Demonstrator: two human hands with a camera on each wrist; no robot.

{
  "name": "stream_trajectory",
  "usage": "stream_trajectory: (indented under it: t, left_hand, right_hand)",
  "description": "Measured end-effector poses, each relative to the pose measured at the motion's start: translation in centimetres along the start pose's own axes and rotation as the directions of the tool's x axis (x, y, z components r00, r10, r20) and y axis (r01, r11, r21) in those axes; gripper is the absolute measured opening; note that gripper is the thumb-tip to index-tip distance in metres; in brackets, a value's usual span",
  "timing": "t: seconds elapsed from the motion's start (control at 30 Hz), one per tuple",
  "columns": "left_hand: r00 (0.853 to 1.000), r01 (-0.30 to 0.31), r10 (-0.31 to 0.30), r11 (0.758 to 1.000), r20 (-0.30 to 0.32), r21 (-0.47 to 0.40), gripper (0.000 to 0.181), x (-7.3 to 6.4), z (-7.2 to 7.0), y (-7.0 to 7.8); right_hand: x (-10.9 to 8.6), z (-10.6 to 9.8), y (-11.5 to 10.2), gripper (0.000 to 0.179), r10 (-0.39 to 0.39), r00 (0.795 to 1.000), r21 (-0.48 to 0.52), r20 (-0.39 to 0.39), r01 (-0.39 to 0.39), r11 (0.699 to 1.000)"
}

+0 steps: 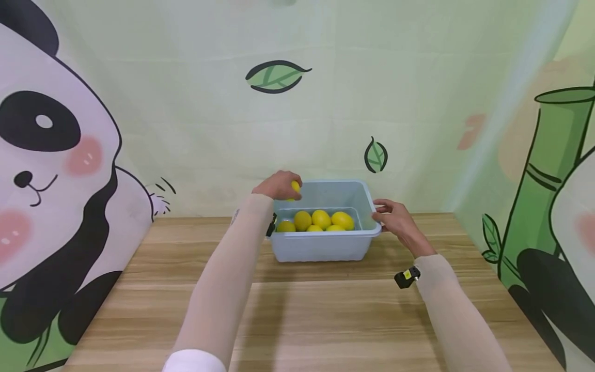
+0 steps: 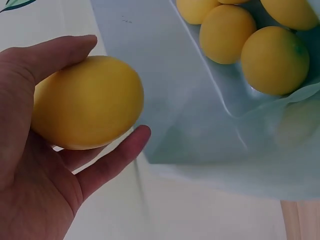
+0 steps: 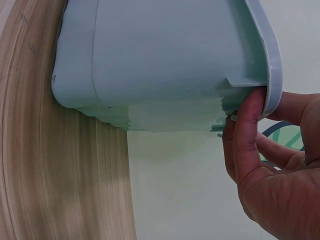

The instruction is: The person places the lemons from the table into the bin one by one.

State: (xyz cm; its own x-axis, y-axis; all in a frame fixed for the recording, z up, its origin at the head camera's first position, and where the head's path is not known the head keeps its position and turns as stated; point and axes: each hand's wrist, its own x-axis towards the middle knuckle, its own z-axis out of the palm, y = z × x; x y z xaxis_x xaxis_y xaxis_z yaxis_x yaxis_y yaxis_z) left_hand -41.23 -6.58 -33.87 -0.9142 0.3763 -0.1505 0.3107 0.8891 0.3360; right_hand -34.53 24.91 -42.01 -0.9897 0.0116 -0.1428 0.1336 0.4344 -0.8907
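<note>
A light blue plastic bin point(image 1: 321, 247) stands at the back of the table, with several lemons point(image 1: 343, 221) on its floor. Above the bin's back left corner, my left hand point(image 1: 277, 185) holds one more lemon point(image 2: 90, 102); in the left wrist view thumb and fingers curve round it. At the opposite end, my right hand point(image 1: 394, 217) grips the bin's right rim point(image 3: 274, 65), fingers under the lip and thumb over it in the right wrist view. The left forearm hides the bin's left end in the head view.
The wooden table point(image 1: 344, 315) reaches back to a cloth backdrop point(image 1: 195, 103) printed with pandas, leaves and bamboo. This backdrop rises close behind the bin and along both sides.
</note>
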Motion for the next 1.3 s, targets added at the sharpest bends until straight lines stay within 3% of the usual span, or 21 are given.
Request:
stream_trajectory:
  t: [0.23, 0.7, 0.97, 1.3]
  left_hand:
    - [0.999, 0.035, -0.035, 0.999, 0.018, 0.006, 0.042, -0.1, 0.5, -0.3]
    - [0.999, 0.036, -0.037, 0.999, 0.032, 0.030, 0.041, 0.0, 0.7, -0.7]
    - [0.998, -0.067, 0.068, 0.996, -0.016, 0.064, 0.042, -0.8, 0.6, -0.6]
    - [0.987, -0.105, 0.114, 0.991, -0.111, 0.083, 0.040, -2.3, 1.2, -0.8]
  right_hand:
    - [-0.2, 0.0, 0.0, 0.052, -0.008, 1.000, 0.004, 0.003, 0.008, 1.000]
    - [-0.4, 0.0, -0.2, 0.052, -0.014, 1.000, -0.004, 0.001, 0.014, 1.000]
    - [-0.3, 0.1, -0.3, 0.052, -0.004, 1.000, -0.016, -0.003, 0.004, 1.000]
    - [-0.2, 0.1, -0.3, 0.052, -0.011, 1.000, -0.021, 0.008, 0.011, 1.000]
